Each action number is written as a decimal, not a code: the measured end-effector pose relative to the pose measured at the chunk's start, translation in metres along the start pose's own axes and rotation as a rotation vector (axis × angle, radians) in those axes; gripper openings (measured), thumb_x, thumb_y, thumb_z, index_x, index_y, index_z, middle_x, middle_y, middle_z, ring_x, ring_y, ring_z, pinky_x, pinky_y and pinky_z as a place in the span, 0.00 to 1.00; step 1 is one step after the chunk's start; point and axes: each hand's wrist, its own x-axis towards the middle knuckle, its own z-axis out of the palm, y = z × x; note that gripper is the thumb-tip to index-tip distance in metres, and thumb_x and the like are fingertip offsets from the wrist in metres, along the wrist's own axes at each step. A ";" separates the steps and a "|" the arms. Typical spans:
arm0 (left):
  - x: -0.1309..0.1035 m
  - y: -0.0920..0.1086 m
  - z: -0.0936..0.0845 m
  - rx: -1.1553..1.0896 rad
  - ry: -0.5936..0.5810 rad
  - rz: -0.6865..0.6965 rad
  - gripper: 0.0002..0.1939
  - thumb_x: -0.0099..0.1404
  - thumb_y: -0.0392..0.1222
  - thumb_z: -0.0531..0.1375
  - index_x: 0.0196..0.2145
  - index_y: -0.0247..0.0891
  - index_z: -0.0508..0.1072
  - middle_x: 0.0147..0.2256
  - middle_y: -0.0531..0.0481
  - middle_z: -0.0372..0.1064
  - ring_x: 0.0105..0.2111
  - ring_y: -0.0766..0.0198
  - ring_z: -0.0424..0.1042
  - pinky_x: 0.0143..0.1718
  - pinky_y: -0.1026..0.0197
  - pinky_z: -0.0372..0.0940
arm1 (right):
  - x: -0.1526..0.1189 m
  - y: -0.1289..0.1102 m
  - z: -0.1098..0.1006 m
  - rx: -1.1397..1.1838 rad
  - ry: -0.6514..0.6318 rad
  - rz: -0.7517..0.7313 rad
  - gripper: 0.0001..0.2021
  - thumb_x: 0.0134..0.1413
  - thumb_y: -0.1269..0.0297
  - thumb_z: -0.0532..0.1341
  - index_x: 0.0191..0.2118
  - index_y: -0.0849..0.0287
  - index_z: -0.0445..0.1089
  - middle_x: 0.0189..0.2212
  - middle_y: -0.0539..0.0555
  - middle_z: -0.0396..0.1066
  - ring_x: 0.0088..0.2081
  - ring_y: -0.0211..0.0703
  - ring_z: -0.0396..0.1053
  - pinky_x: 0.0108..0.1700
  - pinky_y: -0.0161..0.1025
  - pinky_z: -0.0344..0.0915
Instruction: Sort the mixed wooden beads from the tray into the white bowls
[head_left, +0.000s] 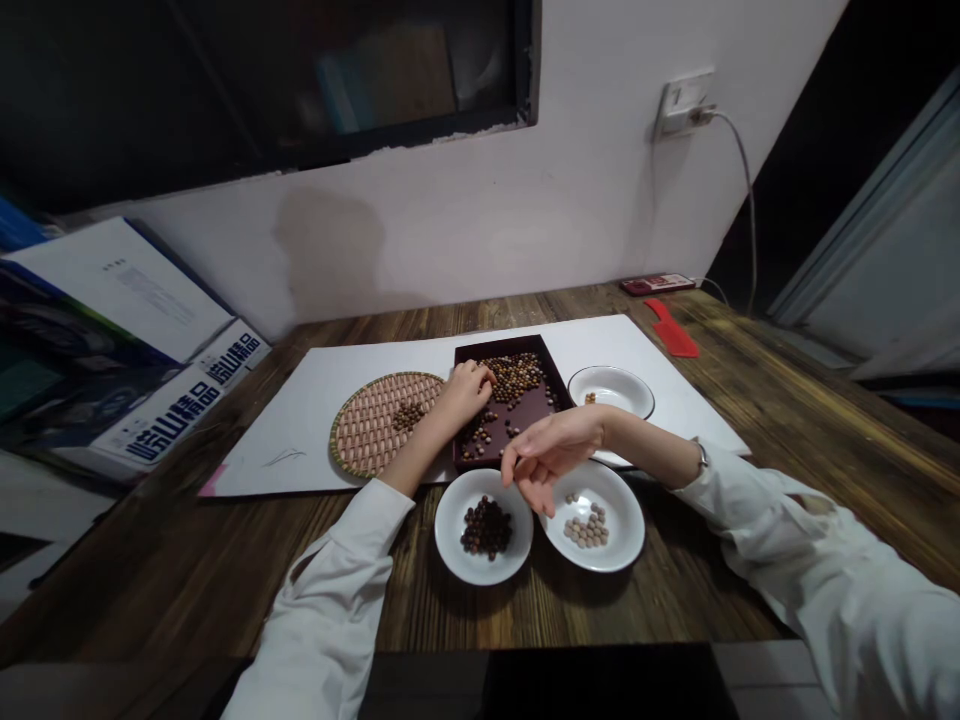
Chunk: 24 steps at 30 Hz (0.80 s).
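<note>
My left hand [466, 388] reaches over the left wall of a dark maroon box [526, 425], its bent fingers drawn together at the mixed brown and tan beads [517, 376]. What those fingertips hold, if anything, cannot be made out. Above the gap between two white bowls is my right hand [553, 455], palm turned partly up and fingers loosely apart, with no bead visible in it. Dark brown beads [487, 528] lie in the left bowl [451, 562]. Pale beads [589, 528] lie in the right bowl [628, 545], whose back rim the right hand partly covers.
A round woven tray [364, 425] with brown beads stands left of the box. Behind my right wrist, a white dish [622, 388] holds a few tan beads. A white board [292, 420] lies beneath. Farther right are a red comb [671, 328] and a phone [658, 284]; cartons [142, 330] stand left.
</note>
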 end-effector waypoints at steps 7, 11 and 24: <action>0.000 -0.001 0.001 0.002 0.033 0.000 0.11 0.68 0.35 0.53 0.39 0.37 0.75 0.40 0.44 0.70 0.45 0.56 0.68 0.52 0.54 0.63 | 0.001 0.001 -0.001 -0.022 -0.002 -0.002 0.22 0.61 0.52 0.61 0.52 0.66 0.67 0.39 0.62 0.77 0.41 0.50 0.78 0.46 0.45 0.73; 0.002 0.000 0.000 -0.038 0.004 0.026 0.10 0.69 0.34 0.53 0.38 0.37 0.75 0.41 0.45 0.74 0.45 0.58 0.70 0.53 0.56 0.63 | 0.001 0.000 0.000 -0.030 0.011 0.002 0.22 0.61 0.52 0.61 0.52 0.66 0.66 0.39 0.62 0.77 0.41 0.49 0.78 0.46 0.44 0.73; 0.004 0.005 -0.005 -0.070 -0.043 -0.041 0.19 0.70 0.30 0.48 0.52 0.28 0.72 0.48 0.37 0.72 0.50 0.58 0.71 0.57 0.57 0.62 | 0.001 0.003 -0.006 -0.008 -0.055 -0.021 0.22 0.63 0.52 0.60 0.52 0.66 0.66 0.40 0.63 0.77 0.43 0.49 0.78 0.47 0.45 0.73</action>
